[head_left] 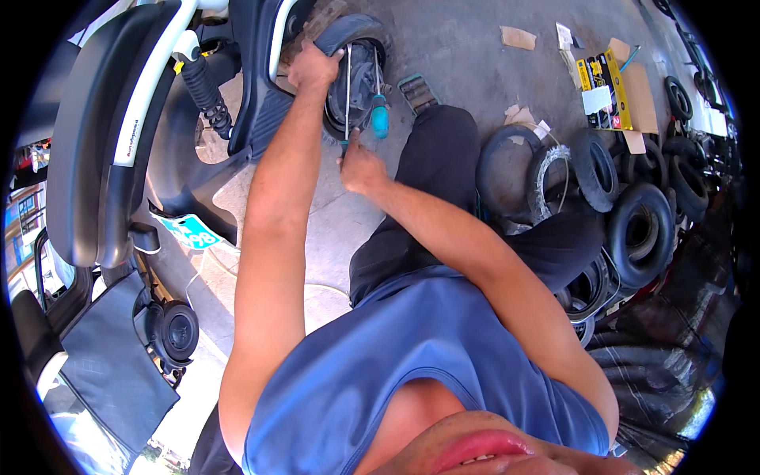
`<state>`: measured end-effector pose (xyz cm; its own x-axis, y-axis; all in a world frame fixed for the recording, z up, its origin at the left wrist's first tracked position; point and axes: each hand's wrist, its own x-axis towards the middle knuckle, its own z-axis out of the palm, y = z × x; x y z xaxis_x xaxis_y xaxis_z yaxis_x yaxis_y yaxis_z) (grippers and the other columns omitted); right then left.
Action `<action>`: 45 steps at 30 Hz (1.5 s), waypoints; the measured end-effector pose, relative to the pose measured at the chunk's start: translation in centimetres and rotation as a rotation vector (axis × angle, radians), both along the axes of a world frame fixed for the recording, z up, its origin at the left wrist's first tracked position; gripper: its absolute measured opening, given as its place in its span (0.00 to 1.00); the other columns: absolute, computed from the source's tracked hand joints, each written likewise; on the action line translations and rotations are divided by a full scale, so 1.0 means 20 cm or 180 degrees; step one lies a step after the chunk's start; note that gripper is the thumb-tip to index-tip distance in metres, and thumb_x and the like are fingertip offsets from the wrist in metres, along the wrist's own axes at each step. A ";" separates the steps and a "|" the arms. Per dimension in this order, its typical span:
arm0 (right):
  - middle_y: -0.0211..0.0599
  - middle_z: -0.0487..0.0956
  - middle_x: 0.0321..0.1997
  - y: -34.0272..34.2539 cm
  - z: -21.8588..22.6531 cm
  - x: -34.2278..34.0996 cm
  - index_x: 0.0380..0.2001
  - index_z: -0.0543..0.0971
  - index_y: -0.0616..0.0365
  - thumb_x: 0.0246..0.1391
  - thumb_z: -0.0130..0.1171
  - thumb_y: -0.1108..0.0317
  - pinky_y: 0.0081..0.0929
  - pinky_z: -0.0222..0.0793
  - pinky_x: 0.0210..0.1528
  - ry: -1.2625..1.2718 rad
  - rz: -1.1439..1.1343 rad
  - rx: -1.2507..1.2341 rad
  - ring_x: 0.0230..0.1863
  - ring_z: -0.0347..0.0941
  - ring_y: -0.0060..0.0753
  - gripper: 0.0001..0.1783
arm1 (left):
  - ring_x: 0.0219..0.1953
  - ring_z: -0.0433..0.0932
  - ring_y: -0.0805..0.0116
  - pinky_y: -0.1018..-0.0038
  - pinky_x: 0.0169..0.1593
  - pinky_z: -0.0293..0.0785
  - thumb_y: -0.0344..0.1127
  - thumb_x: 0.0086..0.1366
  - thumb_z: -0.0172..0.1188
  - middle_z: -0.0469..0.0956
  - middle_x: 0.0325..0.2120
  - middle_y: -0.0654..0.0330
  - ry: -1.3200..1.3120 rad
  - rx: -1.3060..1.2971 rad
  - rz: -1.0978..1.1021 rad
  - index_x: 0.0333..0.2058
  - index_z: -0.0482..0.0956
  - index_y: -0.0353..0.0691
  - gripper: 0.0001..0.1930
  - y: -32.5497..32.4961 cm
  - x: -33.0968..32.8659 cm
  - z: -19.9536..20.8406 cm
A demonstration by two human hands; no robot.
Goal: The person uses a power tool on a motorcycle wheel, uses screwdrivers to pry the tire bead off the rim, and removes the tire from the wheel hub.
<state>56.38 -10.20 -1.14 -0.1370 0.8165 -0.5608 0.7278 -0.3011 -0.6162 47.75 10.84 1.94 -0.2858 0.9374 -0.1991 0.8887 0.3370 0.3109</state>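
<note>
"Black rubber tyre on a small wheel (pixel 354 30): where is it?"

"Near the top of the view, over the grey concrete floor (pixel 463 63), just right of the dark body of a white-trimmed motorbike (pixel 257 111)."

"What is the left hand (pixel 314 67) doing?"

"It lies against the tyre's left side, thumb pointing right, near the upper end of a long, straight, silvery metal rod (pixel 349 87). How firmly it grips, I cannot tell."

"And the right hand (pixel 362 168)?"

"Closed around the rod's lower end. The rod runs up from that fist across the wheel."

"Is there another tool?"

"Yes, a teal-handled tool with a thin metal shaft (pixel 380 120). It stands at the wheel's right side, its handle toward the person, and neither hand touches it."

"What lies farther right?"

"Several loose black tyres (pixel 594 170), with an open yellow-and-black cardboard box (pixel 606 91) near them."
</note>
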 end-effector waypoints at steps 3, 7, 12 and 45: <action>0.65 0.73 0.64 0.12 -0.13 0.03 0.73 0.49 0.78 0.66 0.54 0.56 0.49 0.72 0.61 -0.0674 0.0401 0.0054 0.63 0.74 0.57 0.46 | 0.58 0.79 0.47 0.53 0.60 0.76 0.63 0.57 0.71 0.81 0.54 0.46 0.0096 0.0058 -0.0056 0.63 0.70 0.40 0.43 -0.04 0.08 0.01; 0.60 0.73 0.64 0.07 0.14 0.15 0.70 0.58 0.78 0.63 0.57 0.58 0.44 0.74 0.60 -0.1053 0.0683 0.0872 0.64 0.73 0.53 0.42 | 0.57 0.80 0.49 0.55 0.60 0.76 0.62 0.57 0.71 0.81 0.54 0.46 0.0111 0.0120 -0.0021 0.64 0.69 0.41 0.44 -0.05 0.03 0.01; 0.51 0.77 0.51 0.16 0.44 0.28 0.54 0.76 0.66 0.52 0.60 0.66 0.42 0.76 0.53 -0.1265 0.0616 0.2504 0.55 0.76 0.52 0.26 | 0.56 0.81 0.47 0.53 0.59 0.77 0.61 0.56 0.72 0.81 0.53 0.44 0.0046 0.0124 -0.0360 0.63 0.69 0.39 0.44 -0.04 -0.08 -0.01; 0.35 0.86 0.32 0.83 1.37 0.32 0.32 0.86 0.50 0.51 0.62 0.65 0.38 0.80 0.38 -0.2436 0.3816 0.3126 0.38 0.85 0.38 0.07 | 0.57 0.78 0.40 0.54 0.62 0.74 0.44 0.52 0.74 0.81 0.53 0.40 -0.0143 0.0127 -0.1485 0.71 0.61 0.45 0.48 -0.11 -0.09 -0.02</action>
<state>62.83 6.31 26.23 -0.8371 0.5171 -0.1785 0.4401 0.8304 0.3417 46.00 8.68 1.56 0.1760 0.9708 -0.1628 0.9278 -0.1083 0.3570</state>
